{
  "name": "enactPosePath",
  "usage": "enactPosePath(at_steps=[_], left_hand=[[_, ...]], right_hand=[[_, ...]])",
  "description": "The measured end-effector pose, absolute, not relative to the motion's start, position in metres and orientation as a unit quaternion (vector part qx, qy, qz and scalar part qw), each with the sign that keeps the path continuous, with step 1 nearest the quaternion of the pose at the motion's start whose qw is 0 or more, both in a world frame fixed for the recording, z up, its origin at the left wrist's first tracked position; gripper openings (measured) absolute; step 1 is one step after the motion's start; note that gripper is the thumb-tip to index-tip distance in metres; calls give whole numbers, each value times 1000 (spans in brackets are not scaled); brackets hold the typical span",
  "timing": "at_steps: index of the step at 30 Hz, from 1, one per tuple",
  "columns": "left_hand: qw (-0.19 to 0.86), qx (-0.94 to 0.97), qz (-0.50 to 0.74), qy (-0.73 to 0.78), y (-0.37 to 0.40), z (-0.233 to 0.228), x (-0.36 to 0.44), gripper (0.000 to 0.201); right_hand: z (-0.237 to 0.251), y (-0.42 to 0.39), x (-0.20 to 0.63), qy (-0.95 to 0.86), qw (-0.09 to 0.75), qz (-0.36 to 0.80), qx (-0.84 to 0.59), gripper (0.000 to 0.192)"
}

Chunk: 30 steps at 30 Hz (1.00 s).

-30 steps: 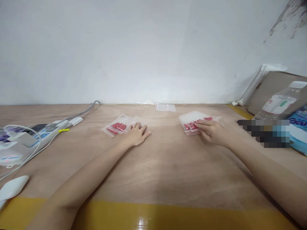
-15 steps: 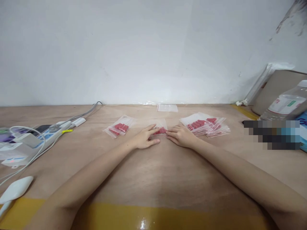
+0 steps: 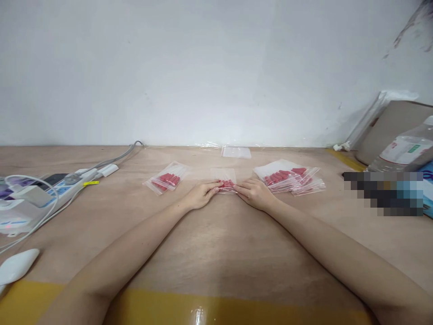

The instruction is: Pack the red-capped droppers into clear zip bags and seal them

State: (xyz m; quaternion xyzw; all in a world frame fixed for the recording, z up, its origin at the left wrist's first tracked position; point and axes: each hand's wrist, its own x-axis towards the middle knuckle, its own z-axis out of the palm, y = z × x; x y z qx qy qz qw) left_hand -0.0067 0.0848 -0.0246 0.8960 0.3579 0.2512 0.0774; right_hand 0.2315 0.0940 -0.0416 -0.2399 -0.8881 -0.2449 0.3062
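Broadly, wooden counter (image 3: 237,243) with a fanned pile of filled bags (image 3: 291,178) at two o'clock, one lone filled bag (image 3: 165,180) at ten, empty bags (image 3: 236,152) at twelve by the wall. Dead centre, small zip bag (image 3: 226,182) of red pieces pinched flat: left hand (image 3: 200,195) and right hand (image 3: 255,194), both grips closed on its edges. Power strip (image 3: 64,187) and cables at nine, water bottle (image 3: 402,151) at three, nothing obstructing.

Small clear bag (image 3: 226,181) of seemingly red caps, lying flat.
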Motion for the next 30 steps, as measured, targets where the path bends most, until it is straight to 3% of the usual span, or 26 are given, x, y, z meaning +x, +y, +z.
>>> enactPosePath(at_steps=[4,8,12,17,30], left_hand=[[-82,903,275,319,83,-27,2,42],[-211,902,295,235,88,-29,22,20],[-288,894,293,178,93,-30,34,19],[-327,884,304,139,95,-31,32,20],[-313,883,322,135,90,-27,17,16]], right_hand=[[-41,94,230,-881,308,-276,-229,19],[-40,90,231,-874,303,-291,-243,20],[-37,87,229,-868,290,-311,-255,24],[-35,86,227,-862,317,-325,-227,21],[-36,86,231,-857,361,-314,-193,16]])
